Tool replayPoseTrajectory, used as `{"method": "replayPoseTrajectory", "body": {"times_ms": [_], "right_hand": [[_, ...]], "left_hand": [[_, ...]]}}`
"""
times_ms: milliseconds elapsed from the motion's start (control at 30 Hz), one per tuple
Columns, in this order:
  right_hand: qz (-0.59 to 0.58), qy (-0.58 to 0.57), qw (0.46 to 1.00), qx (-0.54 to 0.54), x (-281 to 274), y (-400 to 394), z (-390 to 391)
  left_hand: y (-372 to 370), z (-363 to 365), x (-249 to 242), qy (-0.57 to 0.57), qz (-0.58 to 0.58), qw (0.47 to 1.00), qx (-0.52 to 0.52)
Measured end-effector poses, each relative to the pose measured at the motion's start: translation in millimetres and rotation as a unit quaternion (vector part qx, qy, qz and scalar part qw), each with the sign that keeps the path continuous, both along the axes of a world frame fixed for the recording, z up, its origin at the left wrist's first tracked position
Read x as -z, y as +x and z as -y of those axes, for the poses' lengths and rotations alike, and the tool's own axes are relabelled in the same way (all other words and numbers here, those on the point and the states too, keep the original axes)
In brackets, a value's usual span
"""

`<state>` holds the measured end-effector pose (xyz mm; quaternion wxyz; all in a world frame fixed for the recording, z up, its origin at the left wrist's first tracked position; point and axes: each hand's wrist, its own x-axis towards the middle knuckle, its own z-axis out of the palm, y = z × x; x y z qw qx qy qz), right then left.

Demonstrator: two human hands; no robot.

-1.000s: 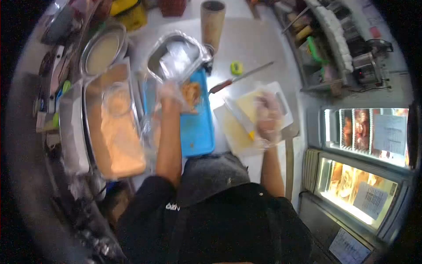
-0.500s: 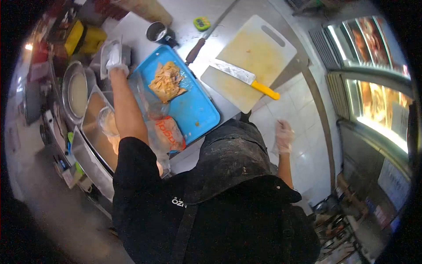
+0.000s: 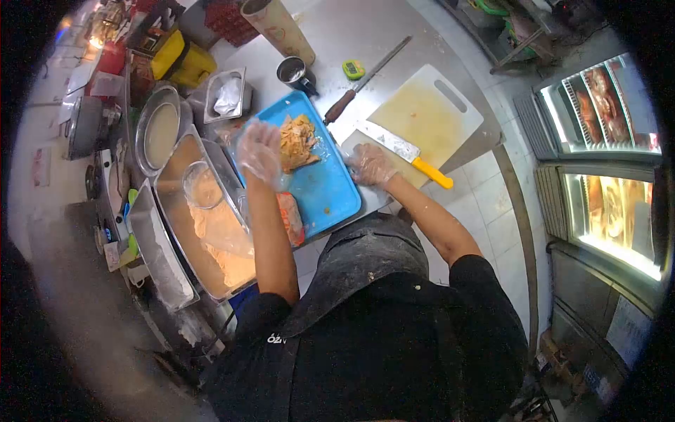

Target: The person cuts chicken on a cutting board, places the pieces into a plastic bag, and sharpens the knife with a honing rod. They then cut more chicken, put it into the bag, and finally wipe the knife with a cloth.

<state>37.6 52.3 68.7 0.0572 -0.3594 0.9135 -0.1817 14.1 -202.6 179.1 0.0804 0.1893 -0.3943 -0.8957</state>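
My left hand, in a clear plastic glove, is over the left edge of a blue tray. It is blurred; its fingers look loosely spread, with nothing visible in them. Chopped orange-yellow food, apparently meat, lies on the tray beside it. My right hand, also gloved, is by the tray's right edge, over the near end of a cutting board. Its fingers are apart and slightly bent; their undersides are hidden. A yellow-handled knife lies on the board. A red-printed plastic bag shows beside my left forearm.
Left of the tray stand a steel pan of orange powder with a bowl, a basin of pale liquid and a small steel container. A sharpening steel, green timer and dark metal cup lie beyond.
My left hand has come back from the small steel container to the tray. My right hand has risen from my side to the tray and board. The view has shifted.
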Motion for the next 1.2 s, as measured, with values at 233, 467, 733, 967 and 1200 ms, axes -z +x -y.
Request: {"method": "replayPoseTrajectory", "body": {"times_ms": [233, 467, 733, 967, 1200], "right_hand": [[0.024, -0.003, 0.990, 0.140, 27, 1, 27], [0.113, -0.020, 0.966, 0.230, 10, 24, 1], [0.155, -0.154, 0.923, 0.317, -51, 122, -134], [0.044, 0.036, 0.923, 0.381, -137, 332, -315], [0.099, 0.078, 0.604, 0.787, -343, 599, -374]], "left_hand": [[29, -45, 14, -0.032, 0.072, 0.990, 0.118], [18, -56, 52, -0.268, 0.118, 0.925, 0.241], [78, -184, 10, -0.755, -0.222, 0.475, 0.394], [209, -396, 24, -0.674, -0.412, 0.221, 0.572], [315, -592, 95, -0.490, -0.456, 0.171, 0.723]]}}
